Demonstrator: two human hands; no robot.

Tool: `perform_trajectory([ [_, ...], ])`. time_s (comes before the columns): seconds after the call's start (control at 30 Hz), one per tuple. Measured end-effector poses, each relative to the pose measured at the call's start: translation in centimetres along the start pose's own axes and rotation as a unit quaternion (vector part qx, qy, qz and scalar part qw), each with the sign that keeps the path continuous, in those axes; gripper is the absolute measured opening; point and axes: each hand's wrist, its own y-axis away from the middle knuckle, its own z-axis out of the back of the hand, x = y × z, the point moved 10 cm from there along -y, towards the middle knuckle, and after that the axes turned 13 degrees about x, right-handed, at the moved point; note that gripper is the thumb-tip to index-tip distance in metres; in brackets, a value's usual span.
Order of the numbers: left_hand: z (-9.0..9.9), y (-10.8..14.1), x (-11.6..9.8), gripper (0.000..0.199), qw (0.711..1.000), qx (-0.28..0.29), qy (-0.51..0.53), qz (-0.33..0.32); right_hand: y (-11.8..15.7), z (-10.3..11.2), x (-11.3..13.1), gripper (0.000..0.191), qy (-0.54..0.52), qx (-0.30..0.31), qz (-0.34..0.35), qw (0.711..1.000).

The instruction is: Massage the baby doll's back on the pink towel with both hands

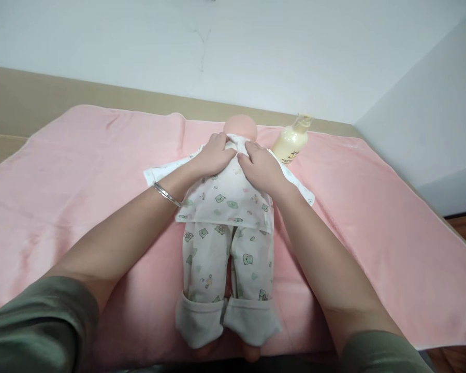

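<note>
A doll lies on its back, its bald head point(241, 126) at the far end. It wears a white long-sleeved top point(227, 202) and matching trousers point(207, 259), both with small green animal prints. The trouser ends are folded into wide pale cuffs, and the feet show slightly below them. My left hand point(216, 155) holds the left side of the top's collar, fingers bent over the edge. Across from it, my right hand point(261, 165) holds the collar's right side. Both thumbs point inward, close together at the chest.
A pale yellow pump bottle point(292, 141) leans to the right of the doll's head, near the right sleeve. Under everything lies a pink blanket point(373, 223) with some creases. Behind it are a wooden edge point(62, 90) and a white wall point(256, 52).
</note>
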Motion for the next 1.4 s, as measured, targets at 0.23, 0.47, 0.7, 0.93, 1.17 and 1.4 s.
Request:
perform_trajectory([
  [0.23, 0.0, 0.6, -0.6, 0.031, 0.995, -0.071, -0.048, 0.047, -1.0, -0.5, -1.1, 0.058, -0.025, -0.013, 0.011, 1.000],
  [0.47, -0.2, 0.9, -0.7, 0.041, 0.993, -0.070, -0.086, 0.027, -0.8, -0.3, -1.2, 0.063, -0.036, -0.011, 0.000, 0.999],
  [0.7, -0.4, 1.1, -1.1, 0.044, 0.992, -0.068, -0.100, 0.022, -1.0, -0.4, -1.5, 0.066, -0.023, -0.005, 0.013, 1.000],
  [0.93, -0.5, 0.7, -0.8, 0.039, 0.994, -0.063, -0.089, 0.005, -0.5, -0.6, -0.4, 0.066, 0.040, 0.017, -0.009, 0.999],
  [1.17, -0.4, 0.7, -0.8, 0.033, 0.996, -0.060, -0.069, 0.008, 1.0, -0.7, 1.9, 0.053, 0.142, 0.015, -0.071, 0.987],
  [1.4, -0.3, 0.9, -0.8, 0.031, 0.997, -0.072, -0.040, -0.001, 0.8, -0.5, 1.1, 0.051, 0.074, 0.025, -0.077, 0.994],
])
